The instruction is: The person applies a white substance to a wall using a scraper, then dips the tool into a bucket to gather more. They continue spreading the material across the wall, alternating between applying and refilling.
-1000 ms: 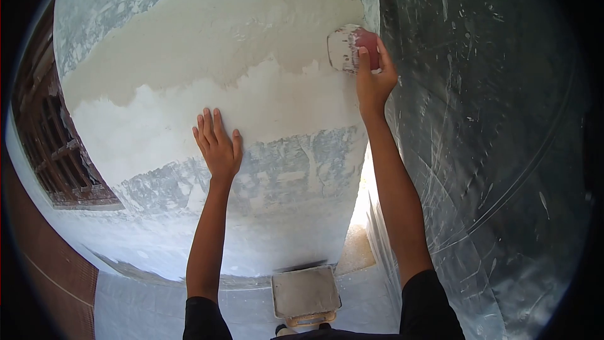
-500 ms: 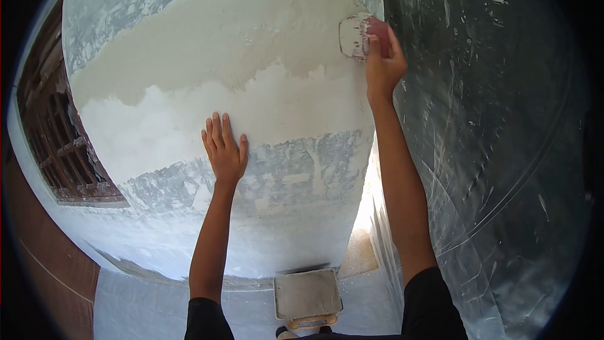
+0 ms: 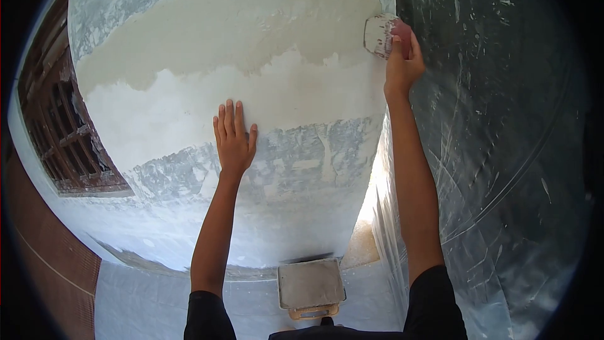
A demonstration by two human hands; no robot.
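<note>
My right hand [image 3: 404,69] grips the reddish part of a plaster-smeared scraper [image 3: 379,34], whose pale blade lies against the wall near its right edge. My left hand [image 3: 234,141] rests on the wall [image 3: 283,170] with fingers stretched upward and nothing in it. Across the upper wall runs a beige, damp-looking band of plaster [image 3: 220,25]. Below this is a whiter band, and my left fingers lie over its lower part. Patchy grey-blue wall shows above and beneath the bands.
A rectangular tray [image 3: 311,284] of grey material stands low near my body. Dark plastic sheeting [image 3: 497,119] hangs along the right. A brown window frame with bars [image 3: 72,132] is at the left. Pale sheeting [image 3: 145,302] covers the floor.
The scraper and my right hand have moved slightly right along the wall's edge. My left hand has shifted a little up and right, still flat. The view has also shifted slightly.
</note>
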